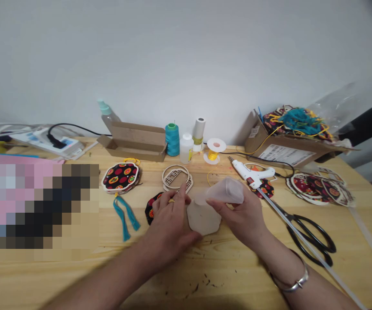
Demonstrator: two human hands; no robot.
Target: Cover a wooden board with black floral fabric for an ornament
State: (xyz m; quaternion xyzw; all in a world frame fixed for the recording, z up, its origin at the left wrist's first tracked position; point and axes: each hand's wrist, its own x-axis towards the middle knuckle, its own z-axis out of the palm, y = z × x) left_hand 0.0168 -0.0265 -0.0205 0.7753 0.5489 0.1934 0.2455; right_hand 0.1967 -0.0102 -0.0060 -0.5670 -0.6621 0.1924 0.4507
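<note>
My right hand (242, 219) is wrapped round a translucent white squeeze bottle (226, 190), tilted with its narrow end to the left. That end is just above a scalloped beige board (204, 219) on the table. My left hand (173, 215) grips the board's left side, thumb at the near edge and fingers at the far one. Partly hidden beneath and behind this hand lies a black patterned fabric piece (150, 209). Beyond the fingers rest cut-out wooden lattice frames (176, 177). A finished-looking patterned pendant (120, 177) with a teal tassel (126, 217) lies to the left.
A white glue gun (252, 174), its glue stick trailing, and black scissors (311, 237) lie at right. Behind stand a teal thread cone (172, 140), a small bottle (186, 148), a yellow cord spool (214, 150), an open carton (137, 146) and a filled box (282, 148).
</note>
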